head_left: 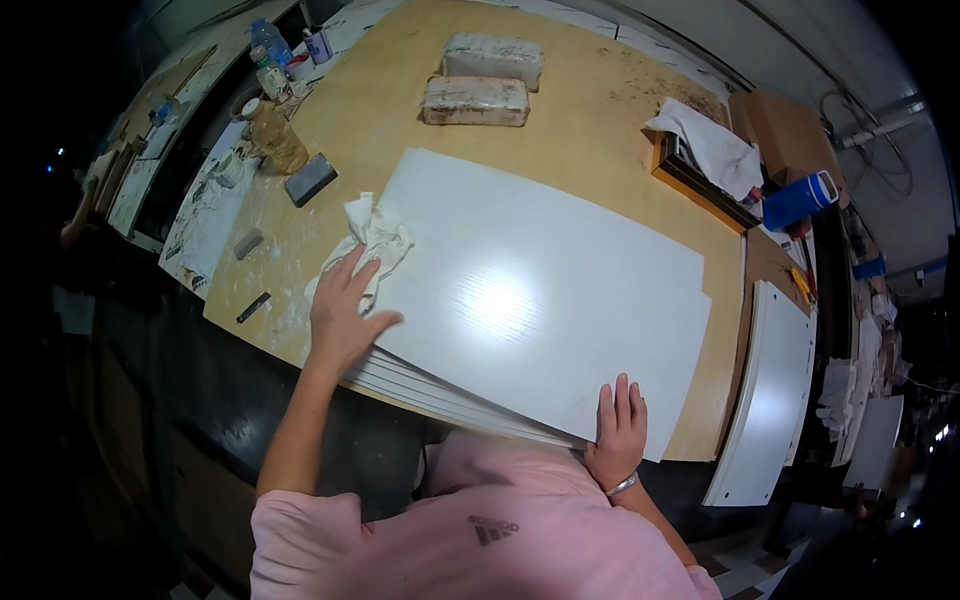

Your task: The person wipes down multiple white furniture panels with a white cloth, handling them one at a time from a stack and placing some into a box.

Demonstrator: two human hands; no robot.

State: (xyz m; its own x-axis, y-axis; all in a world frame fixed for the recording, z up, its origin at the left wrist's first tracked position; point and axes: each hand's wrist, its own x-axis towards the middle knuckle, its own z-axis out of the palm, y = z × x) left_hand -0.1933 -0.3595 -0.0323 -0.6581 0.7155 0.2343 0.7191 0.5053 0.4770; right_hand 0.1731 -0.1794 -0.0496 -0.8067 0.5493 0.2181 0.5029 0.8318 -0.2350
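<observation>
A stack of white panels (540, 290) lies at a slant in front of me, and light glares off the top one. Beside its left edge, a crumpled off-white cloth (380, 236) partly overlaps the top panel. My left hand (345, 312) is over the lower part of the cloth at that edge, its fingers stretched out and thumb spread apart. Whether its fingertips press on the cloth is hard to make out. My right hand (621, 430), with a bracelet at the wrist, rests flat with extended fingers on the panel's near right corner.
Left on the wooden tabletop (590, 130) are a dark sanding block (311, 180), a grey block (249, 243), a small dark strip (254, 307) and a yellowish bottle (277, 138). Two wrapped blocks (475, 102) sit at the back. A cloth-topped box (690, 180) and blue jug (800, 199) stand right.
</observation>
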